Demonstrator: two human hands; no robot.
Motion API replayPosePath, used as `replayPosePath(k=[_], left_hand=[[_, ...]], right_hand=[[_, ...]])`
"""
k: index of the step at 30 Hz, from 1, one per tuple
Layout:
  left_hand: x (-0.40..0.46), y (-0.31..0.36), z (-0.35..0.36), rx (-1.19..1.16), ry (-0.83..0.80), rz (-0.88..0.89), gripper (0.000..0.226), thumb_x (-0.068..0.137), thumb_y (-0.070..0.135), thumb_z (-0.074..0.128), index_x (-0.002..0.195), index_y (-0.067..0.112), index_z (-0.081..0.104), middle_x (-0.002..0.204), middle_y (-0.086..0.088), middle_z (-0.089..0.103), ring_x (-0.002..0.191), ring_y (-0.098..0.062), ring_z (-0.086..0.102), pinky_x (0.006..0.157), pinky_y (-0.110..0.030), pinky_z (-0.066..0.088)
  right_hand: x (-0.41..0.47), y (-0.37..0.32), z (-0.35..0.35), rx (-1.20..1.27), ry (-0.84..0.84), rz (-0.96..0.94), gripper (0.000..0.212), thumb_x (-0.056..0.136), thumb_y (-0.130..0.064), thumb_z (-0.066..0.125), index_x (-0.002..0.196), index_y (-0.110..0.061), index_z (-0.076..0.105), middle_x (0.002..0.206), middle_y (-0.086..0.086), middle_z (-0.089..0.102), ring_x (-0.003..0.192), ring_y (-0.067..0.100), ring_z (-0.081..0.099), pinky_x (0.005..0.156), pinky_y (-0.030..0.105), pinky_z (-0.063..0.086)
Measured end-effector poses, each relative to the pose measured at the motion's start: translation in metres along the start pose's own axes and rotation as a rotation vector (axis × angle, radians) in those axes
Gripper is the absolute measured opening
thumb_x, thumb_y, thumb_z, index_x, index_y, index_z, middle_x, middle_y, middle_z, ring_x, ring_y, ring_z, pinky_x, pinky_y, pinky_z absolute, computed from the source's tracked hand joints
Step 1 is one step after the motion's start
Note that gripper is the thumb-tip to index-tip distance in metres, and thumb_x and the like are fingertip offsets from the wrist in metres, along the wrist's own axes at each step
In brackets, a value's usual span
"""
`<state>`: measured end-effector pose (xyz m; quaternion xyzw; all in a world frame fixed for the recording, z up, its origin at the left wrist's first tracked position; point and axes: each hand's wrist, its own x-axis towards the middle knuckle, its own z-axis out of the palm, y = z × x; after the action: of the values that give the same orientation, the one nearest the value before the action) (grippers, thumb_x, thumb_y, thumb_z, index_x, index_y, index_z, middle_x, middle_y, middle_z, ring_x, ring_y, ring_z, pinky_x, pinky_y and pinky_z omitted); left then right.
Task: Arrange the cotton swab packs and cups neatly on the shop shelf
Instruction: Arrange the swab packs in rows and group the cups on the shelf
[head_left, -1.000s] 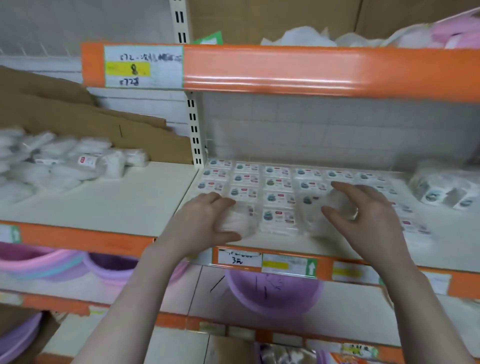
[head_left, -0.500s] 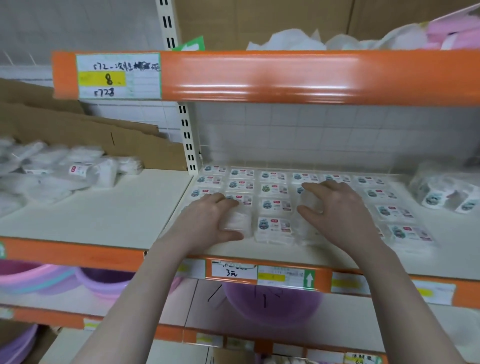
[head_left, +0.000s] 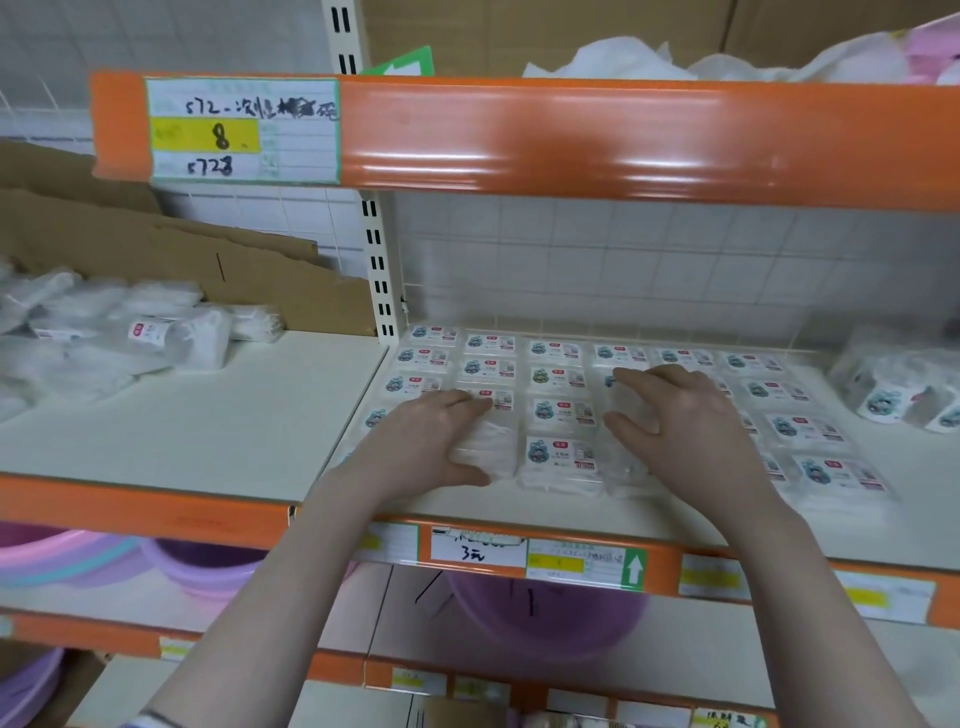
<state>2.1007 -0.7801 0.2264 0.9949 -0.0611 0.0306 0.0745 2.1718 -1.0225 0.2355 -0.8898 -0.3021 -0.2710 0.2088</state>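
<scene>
My left hand (head_left: 434, 441) lies just left of the frame's centre on a cotton swab pack (head_left: 488, 447) in the front row, fingers laid nearly straight over its top and thumb hooked round its near edge, so I am holding that pack between thumb and fingers. My right hand (head_left: 685, 421) is just right of centre, fingers bent down over a clear pack (head_left: 626, 415) with the thumb pressed against its left side; how firmly I grip it I cannot tell. Between my two hands sits a column of labelled packs (head_left: 558, 415), lying flat and touching edge to edge. The grid of swab packs (head_left: 779, 395) runs back to the tiled rear wall and off toward the right of the frame, all on the white shelf (head_left: 208, 431) with its orange front edge. At far right a loose bundle of wrapped cups (head_left: 898, 395) lies apart from the grid. At middle left, a heap of clear-wrapped goods (head_left: 104, 332) rests before a sheet of cardboard (head_left: 182, 244). Purple basins (head_left: 540, 613) sit on the shelf below.
</scene>
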Motion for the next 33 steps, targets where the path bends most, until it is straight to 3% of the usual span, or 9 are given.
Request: replayPosePath(k=[4,8,12,17,19,23,26,29,33], left_hand=[[0.000,-0.008,-0.005,-0.081,0.017,0.036,0.069,0.081,0.044,0.067,0.141,0.024,0.039,0.144,0.005,0.042,0.130,-0.013,0.039,0.106,-0.025,0.029],[0.005,-0.014,-0.016,-0.225,0.124,0.092,0.043,0.081,0.037,0.070,0.119,0.020,0.063,0.120,0.004,0.060,0.111,-0.013,0.053,0.096,-0.028,0.040],[0.013,-0.019,-0.030,-0.406,0.157,0.046,0.029,0.079,0.032,0.073,0.105,0.021,0.066,0.103,0.008,0.065,0.097,-0.008,0.057,0.083,-0.021,0.044],[0.027,-0.021,-0.033,-0.561,0.078,0.044,0.020,0.085,0.024,0.068,0.105,0.024,0.066,0.094,0.011,0.065,0.076,0.002,0.061,0.069,-0.020,0.051],[0.032,-0.021,-0.032,-0.542,0.059,0.032,0.023,0.087,0.024,0.065,0.111,0.023,0.065,0.108,0.011,0.065,0.082,0.005,0.060,0.071,-0.016,0.050],[0.036,-0.023,-0.027,-0.387,0.011,0.022,0.039,0.089,0.030,0.062,0.127,0.024,0.056,0.131,0.008,0.054,0.115,-0.006,0.051,0.094,-0.019,0.041],[0.034,-0.026,-0.024,-0.307,-0.030,0.031,0.038,0.090,0.031,0.059,0.128,0.023,0.056,0.130,0.007,0.054,0.113,-0.006,0.049,0.090,-0.014,0.034],[0.032,-0.026,-0.026,-0.264,-0.060,0.059,0.037,0.090,0.033,0.060,0.125,0.024,0.058,0.119,0.006,0.055,0.097,-0.006,0.050,0.090,-0.022,0.040],[0.031,-0.029,-0.029,-0.170,-0.151,0.058,0.052,0.085,0.039,0.064,0.134,0.028,0.050,0.130,0.004,0.050,0.117,-0.012,0.043,0.102,-0.030,0.034]], right_hand=[[0.001,0.000,0.001,0.021,-0.020,0.035,0.041,0.074,-0.017,0.076,0.112,-0.005,0.067,0.096,0.019,0.065,0.088,0.040,0.058,0.080,0.043,0.045],[0.000,0.001,0.001,0.043,-0.037,0.054,0.042,0.076,-0.018,0.075,0.115,-0.006,0.066,0.101,0.018,0.065,0.093,0.040,0.057,0.084,0.044,0.044],[-0.001,0.001,0.001,0.050,-0.050,0.076,0.042,0.077,-0.019,0.074,0.116,-0.007,0.065,0.105,0.017,0.064,0.098,0.039,0.056,0.087,0.043,0.042],[0.000,-0.001,0.001,0.045,-0.045,0.073,0.041,0.076,-0.018,0.075,0.115,-0.007,0.066,0.104,0.017,0.065,0.096,0.039,0.057,0.086,0.042,0.043],[-0.001,-0.001,0.001,0.039,-0.034,0.065,0.041,0.075,-0.017,0.076,0.113,-0.006,0.067,0.101,0.017,0.065,0.093,0.039,0.058,0.084,0.042,0.045],[-0.001,0.001,-0.001,0.043,-0.031,0.068,0.041,0.075,-0.017,0.076,0.114,-0.006,0.066,0.100,0.016,0.065,0.092,0.038,0.059,0.083,0.041,0.045],[-0.002,0.001,-0.002,0.056,-0.021,0.080,0.041,0.076,-0.017,0.075,0.115,-0.007,0.066,0.101,0.015,0.065,0.094,0.036,0.058,0.084,0.039,0.044],[-0.003,0.001,-0.003,0.058,-0.023,0.085,0.041,0.077,-0.017,0.075,0.115,-0.008,0.066,0.101,0.015,0.065,0.094,0.036,0.058,0.084,0.040,0.044],[-0.003,0.001,-0.002,0.048,-0.026,0.068,0.042,0.075,-0.015,0.076,0.114,-0.006,0.066,0.098,0.017,0.065,0.090,0.038,0.060,0.082,0.042,0.046]])
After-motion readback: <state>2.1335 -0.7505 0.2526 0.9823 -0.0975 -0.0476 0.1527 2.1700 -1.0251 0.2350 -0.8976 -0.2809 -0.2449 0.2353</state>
